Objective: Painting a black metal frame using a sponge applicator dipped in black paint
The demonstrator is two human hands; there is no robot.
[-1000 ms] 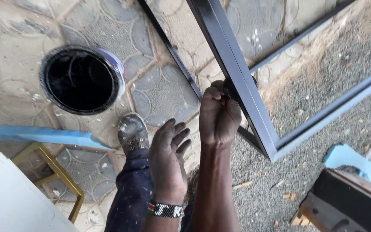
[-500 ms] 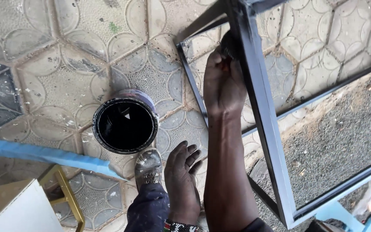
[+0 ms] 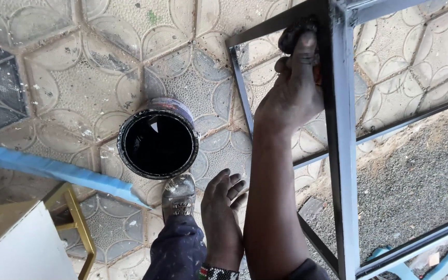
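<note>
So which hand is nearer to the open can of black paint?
Left. The left hand hangs open just below-right of the paint can, beside the shoe. The right hand is farther right, up at the metal frame.

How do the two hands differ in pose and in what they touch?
The right hand is raised and closed around something dark against the black metal frame; the left hand hangs low, fingers spread, and holds nothing. The left hand wears a beaded wristband; the right hand shows none. Both are smeared dark.
</note>
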